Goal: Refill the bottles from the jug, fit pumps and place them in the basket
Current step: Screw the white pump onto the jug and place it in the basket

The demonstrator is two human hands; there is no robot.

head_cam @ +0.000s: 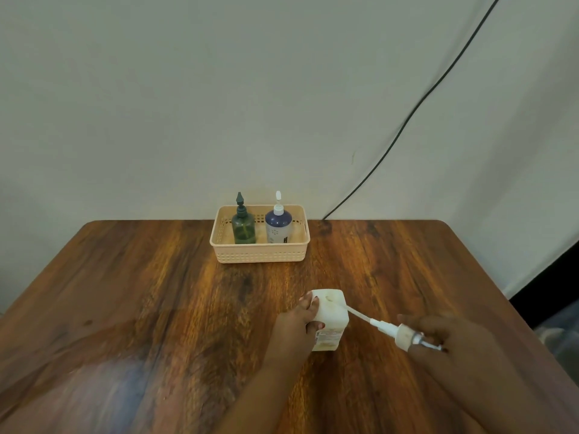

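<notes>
A square white bottle (332, 314) stands on the wooden table (156, 308), its round neck hole open on top. My left hand (297, 324) grips its left side. My right hand (445, 339) holds a white pump (404, 335) tilted, with the dip tube (357, 314) slanting toward the bottle's top; its tip lies at the bottle's upper right edge. At the table's far edge a peach basket (260, 253) holds a green bottle (243, 228) with a dark pump and a blue-and-white bottle (278, 227) with a white pump, both upright.
A black cable (407, 120) runs down the pale wall to the table's back edge, right of the basket. The table's right edge drops off near my right arm. No jug is in view.
</notes>
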